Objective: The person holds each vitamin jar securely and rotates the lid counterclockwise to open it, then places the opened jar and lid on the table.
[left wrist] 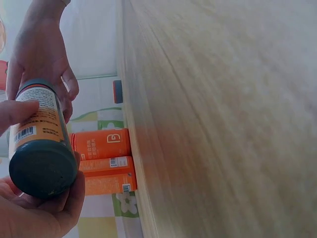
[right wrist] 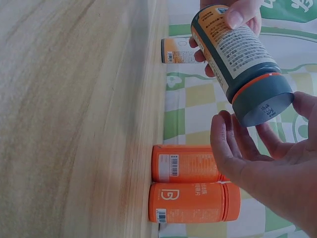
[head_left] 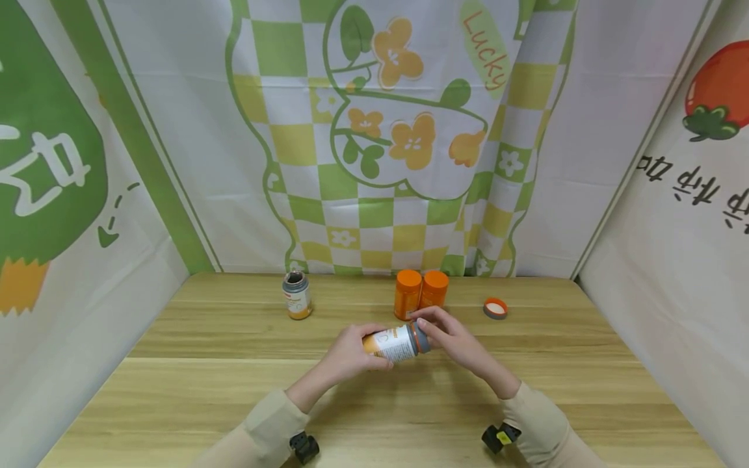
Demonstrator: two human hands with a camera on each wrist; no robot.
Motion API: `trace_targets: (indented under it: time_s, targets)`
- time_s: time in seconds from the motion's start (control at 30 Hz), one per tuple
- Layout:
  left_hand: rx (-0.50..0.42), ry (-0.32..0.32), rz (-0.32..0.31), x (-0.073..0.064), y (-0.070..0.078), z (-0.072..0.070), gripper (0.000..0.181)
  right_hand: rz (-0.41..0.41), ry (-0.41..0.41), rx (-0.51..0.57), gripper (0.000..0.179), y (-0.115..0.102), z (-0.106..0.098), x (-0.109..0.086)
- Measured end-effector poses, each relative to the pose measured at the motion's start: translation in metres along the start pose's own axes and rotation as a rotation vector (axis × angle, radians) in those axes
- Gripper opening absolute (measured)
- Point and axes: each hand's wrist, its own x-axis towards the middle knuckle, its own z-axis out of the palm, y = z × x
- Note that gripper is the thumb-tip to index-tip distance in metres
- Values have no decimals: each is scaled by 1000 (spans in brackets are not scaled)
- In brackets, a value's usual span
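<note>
My left hand (head_left: pixel 357 354) grips a supplement bottle (head_left: pixel 395 344) with a white and orange label, tilted above the table with its grey cap (right wrist: pixel 262 99) toward the right. The fingers of my right hand (head_left: pixel 453 338) are spread around that cap and touch its edge. In the left wrist view, the dark base of the bottle (left wrist: pixel 43 166) faces the camera. Behind the hands stand two orange bottles (head_left: pixel 407 296) side by side, both with orange lids on.
An uncapped bottle (head_left: pixel 297 300) of the same labelled kind stands upright at the back left. A loose grey and orange cap (head_left: pixel 495 308) lies at the back right of the wooden table (head_left: pixel 193 377). A patterned curtain (head_left: pixel 304 143) hangs behind the table.
</note>
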Motion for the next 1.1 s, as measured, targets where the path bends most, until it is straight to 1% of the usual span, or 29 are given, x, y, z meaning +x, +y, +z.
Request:
trace_targets:
  time_s: [0.17,0.33,0.43,0.6,0.87,1.1]
  targets:
    - [5,20,0,1,0,1,59,61,4,-23,39,3,0,2]
    - [5,42,8,1,2,0,58,81,20,-48,43,4,1,3]
    - [11,51,13,0,3,0,57,82,20,-40,45,4,1,3]
    - [8,51,19,-1,4,0,56,92,14,-17,44,2,2,3]
    - [3,51,14,0,2,0,57,71,-4,-13,45,1,1,2]
    - [-11,43,0,-1,3,-1,58,53,5,-18,41,1,0,0]
